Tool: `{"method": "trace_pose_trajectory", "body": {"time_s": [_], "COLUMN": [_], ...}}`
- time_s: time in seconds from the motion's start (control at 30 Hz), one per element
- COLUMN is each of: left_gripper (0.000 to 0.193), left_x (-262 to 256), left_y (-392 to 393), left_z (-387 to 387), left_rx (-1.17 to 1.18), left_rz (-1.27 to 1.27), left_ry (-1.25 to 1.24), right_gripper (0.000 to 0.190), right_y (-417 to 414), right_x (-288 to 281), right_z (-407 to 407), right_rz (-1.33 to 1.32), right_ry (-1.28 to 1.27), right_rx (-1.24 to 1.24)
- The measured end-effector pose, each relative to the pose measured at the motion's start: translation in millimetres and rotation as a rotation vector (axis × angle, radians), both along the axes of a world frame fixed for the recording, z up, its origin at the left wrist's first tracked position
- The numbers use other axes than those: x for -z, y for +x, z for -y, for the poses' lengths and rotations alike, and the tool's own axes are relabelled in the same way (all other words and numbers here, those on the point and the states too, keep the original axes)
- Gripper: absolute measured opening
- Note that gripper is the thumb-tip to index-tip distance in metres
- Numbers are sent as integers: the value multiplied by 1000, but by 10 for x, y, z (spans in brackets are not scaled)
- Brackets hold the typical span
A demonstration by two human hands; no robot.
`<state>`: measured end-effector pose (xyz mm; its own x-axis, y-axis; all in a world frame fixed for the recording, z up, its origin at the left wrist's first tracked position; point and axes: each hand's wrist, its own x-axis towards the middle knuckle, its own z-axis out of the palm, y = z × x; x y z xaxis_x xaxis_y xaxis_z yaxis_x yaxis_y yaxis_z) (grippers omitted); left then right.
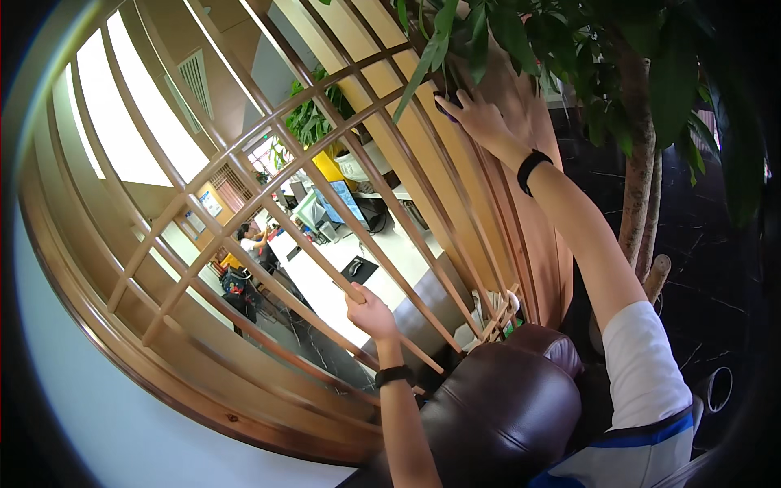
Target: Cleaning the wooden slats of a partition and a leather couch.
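Note:
My left hand (371, 312), with a black band at the wrist, is closed around an upright bar (323, 259) of a wooden lattice screen. Higher up and to the right, my right hand (479, 116) reaches to the screen's wooden side post (518, 122), just under hanging green leaves (479, 46). A small dark object (448, 105) lies at its fingers; its kind is unclear. The fingers look bent around or against this object, and their far side is partly hidden. A black band (532, 172) circles this wrist too.
A brown leather seat (500, 396) stands below my arms. A potted tree's trunk (637, 165) rises at the right. Behind the lattice are a white desk (329, 287) with a monitor (341, 201) and mouse (356, 266), a potted plant (311, 116), and a seated person (250, 241).

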<state>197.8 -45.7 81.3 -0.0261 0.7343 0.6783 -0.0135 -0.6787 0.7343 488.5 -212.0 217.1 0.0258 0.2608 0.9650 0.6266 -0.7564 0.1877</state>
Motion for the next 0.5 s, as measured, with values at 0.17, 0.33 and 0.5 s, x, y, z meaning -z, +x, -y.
{"method": "trace_pose_trajectory", "body": {"time_s": [0.17,0.33,0.5], "left_gripper": [27,26,25], "left_x": [-39,-15,-13], "left_y": [-27,-29,-97], "left_z": [57,35,5], "left_rx": [7,-23,-31], "left_rz": [-55,-50,-43], "left_ry": [-31,14,38], "right_gripper": [36,31,26], "right_y": [-12,-114,-121], "right_x": [-31,-514,-745], "right_z": [48,-56,-208], "right_rz": [-174,-290,-375], "right_ry": [-64,249,33], "right_rx": [-86,-451,-628]}}
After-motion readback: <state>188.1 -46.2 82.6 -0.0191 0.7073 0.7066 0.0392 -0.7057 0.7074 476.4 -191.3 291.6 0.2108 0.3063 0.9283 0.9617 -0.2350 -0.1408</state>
